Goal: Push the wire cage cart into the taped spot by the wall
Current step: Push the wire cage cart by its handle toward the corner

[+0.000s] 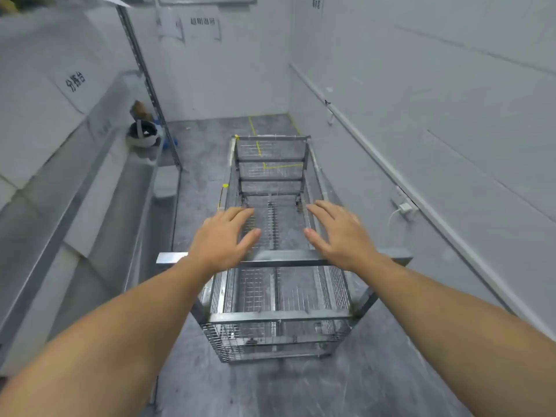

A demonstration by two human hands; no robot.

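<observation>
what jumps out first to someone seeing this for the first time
Two bare forearms reach in from the bottom, the left hand and right hand spread open over the near top bar of a wire cage cart at centre. Beyond it, yellow tape marks the grey floor by the far wall.

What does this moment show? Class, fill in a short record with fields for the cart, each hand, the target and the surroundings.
cart: metal wire cage cart, empty, facing the far wall
left hand: left hand open, fingers spread, over the cart's near top bar
right hand: right hand open, over the same bar
target: yellow taped floor outline by the far wall, partly seen through the cart's mesh
progress: cart not fully inside the outline
left side: round black and white object on a ledge
</observation>
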